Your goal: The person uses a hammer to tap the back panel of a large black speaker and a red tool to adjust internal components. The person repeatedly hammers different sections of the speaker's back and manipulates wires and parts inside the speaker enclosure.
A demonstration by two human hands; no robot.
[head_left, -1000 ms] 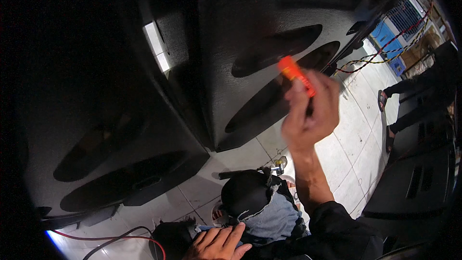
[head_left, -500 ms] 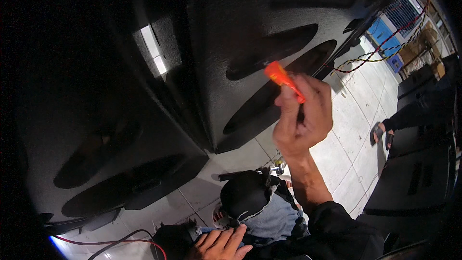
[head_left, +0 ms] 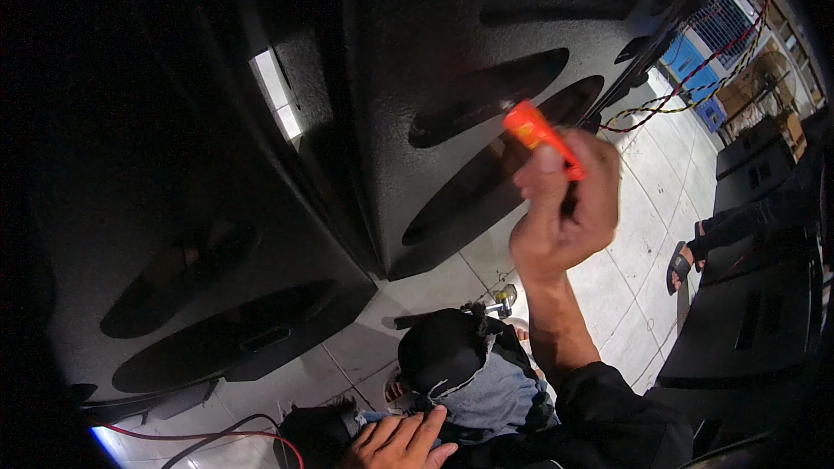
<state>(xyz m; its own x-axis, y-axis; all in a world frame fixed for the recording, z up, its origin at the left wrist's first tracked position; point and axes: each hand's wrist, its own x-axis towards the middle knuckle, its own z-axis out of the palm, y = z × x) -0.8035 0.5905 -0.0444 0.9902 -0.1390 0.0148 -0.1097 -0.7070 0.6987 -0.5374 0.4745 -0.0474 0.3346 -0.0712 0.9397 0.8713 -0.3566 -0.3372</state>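
Observation:
My right hand (head_left: 569, 208) is raised at the middle right, with thumb and fingers closed on a small orange squeeze tube (head_left: 536, 128) with yellow markings. The tube is tilted, its wide end up and to the left, in front of a black speaker cabinet (head_left: 460, 56) with large dark round openings. Whether it touches the cabinet is hard to tell. My left hand (head_left: 400, 441) lies flat on my leg at the lower edge, fingers stretched out and holding nothing. My knee (head_left: 443, 352) shows through torn jeans beside it.
A second black cabinet (head_left: 200, 287) stands at the left. Twisted cables (head_left: 647, 113) hang at the upper right; red and black wires (head_left: 217, 430) run at the lower left. A screwdriver-like tool (head_left: 499, 304) lies near my knee. Another person's sandalled foot (head_left: 682, 265) is at the right.
My right hand has moved a little to the right with the orange tube. My left hand stays on my leg. The other person's foot has shifted slightly.

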